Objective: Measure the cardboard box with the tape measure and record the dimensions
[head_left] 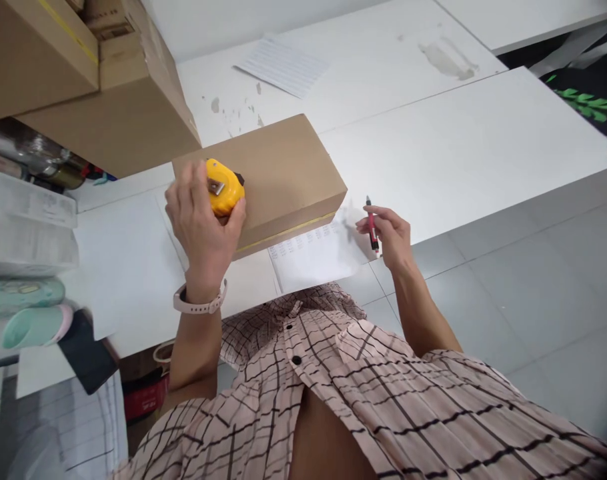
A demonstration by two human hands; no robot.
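Observation:
My left hand [201,223] is wrapped round a yellow tape measure [227,190], over the left end of a long cardboard box [278,160]. The tape's metal end hook shows on its face, and no blade is drawn out. Between the fingertips of my right hand [391,233] is a red and black pen [371,227], its tip pointing up and away from me, just past the box's right end. Under the box's near side a printed sheet [313,260] sticks out, partly covered by the box.
Larger cardboard boxes [118,113] are stacked at the back left. Another paper [283,65] lies farther back on the white table [458,147]. At the left are a blank sheet [128,267], a mint cup [33,327] and a dark phone [87,353].

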